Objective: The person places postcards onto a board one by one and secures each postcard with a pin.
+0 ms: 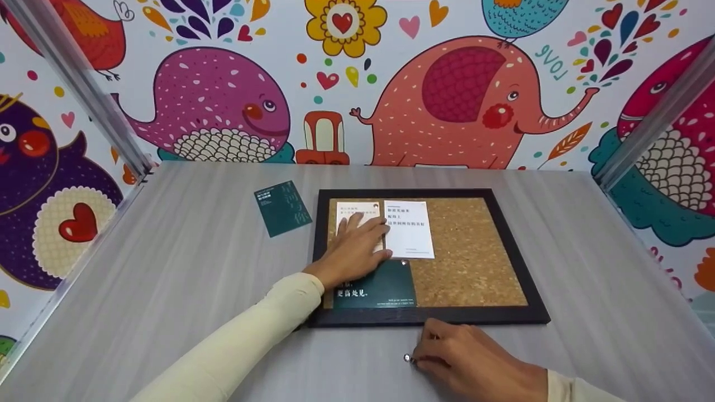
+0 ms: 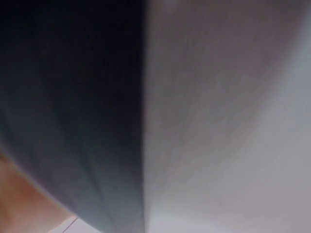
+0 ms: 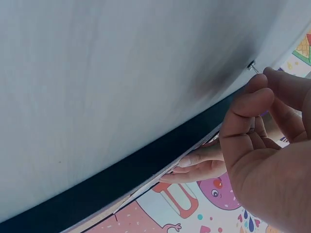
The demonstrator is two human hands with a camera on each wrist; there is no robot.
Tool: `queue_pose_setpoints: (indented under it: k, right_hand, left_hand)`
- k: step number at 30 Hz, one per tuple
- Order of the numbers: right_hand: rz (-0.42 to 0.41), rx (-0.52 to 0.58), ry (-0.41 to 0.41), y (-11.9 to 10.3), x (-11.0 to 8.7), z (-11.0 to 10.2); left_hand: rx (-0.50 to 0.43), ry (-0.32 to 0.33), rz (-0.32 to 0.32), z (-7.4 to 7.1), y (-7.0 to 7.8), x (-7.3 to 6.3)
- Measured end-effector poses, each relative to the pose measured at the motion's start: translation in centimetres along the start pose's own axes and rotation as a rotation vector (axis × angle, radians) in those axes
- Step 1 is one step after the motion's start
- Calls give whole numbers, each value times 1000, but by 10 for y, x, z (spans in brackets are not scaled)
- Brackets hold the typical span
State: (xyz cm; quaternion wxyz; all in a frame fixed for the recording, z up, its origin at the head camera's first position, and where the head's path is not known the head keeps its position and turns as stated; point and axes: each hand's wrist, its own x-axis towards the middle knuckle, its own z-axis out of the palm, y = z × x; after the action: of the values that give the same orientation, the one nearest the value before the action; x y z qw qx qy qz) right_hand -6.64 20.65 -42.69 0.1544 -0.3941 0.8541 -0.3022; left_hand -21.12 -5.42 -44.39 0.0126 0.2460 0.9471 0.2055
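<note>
My left hand [image 1: 357, 248] lies with fingers spread over the left white card [image 1: 342, 207], at the upper left of a cork board [image 1: 469, 251]. Its thumb reaches the lower edge of the right white card [image 1: 410, 231]. A dark green card [image 1: 380, 285] sits below, partly under that wrist, with a small pin at its top right. My right hand [image 1: 463, 354] is in front of the board's near edge and pinches a small silver push pin [image 1: 407, 358]. In the right wrist view the pin [image 3: 251, 65] sticks out past the fingertips.
The board's black frame [image 1: 528, 279] rests on the pale wood-grain table [image 1: 212, 245]. Another green card [image 1: 282, 208] lies on the table left of the board. Behind stands a wall [image 1: 341, 72] printed with cartoon animals, with metal posts [image 1: 92, 84] at the corners.
</note>
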Motion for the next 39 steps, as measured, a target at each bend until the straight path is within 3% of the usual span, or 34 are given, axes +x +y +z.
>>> queue_pose_setpoints:
  k: [13, 26, 31, 39]
  right_hand:
    - [66, 30, -68, -3, -3, 2]
    - [-3, -21, -59, -3, -3, 6]
    - [-83, -61, -28, -3, -2, 9]
    - [-284, -221, 83, -2, 1, 17]
  left_hand:
    - [22, 6, -6, 0, 1, 0]
    - [9, 10, -11, 1, 1, 0]
    - [16, 7, -13, 0, 1, -1]
    - [18, 6, -7, -2, 2, -1]
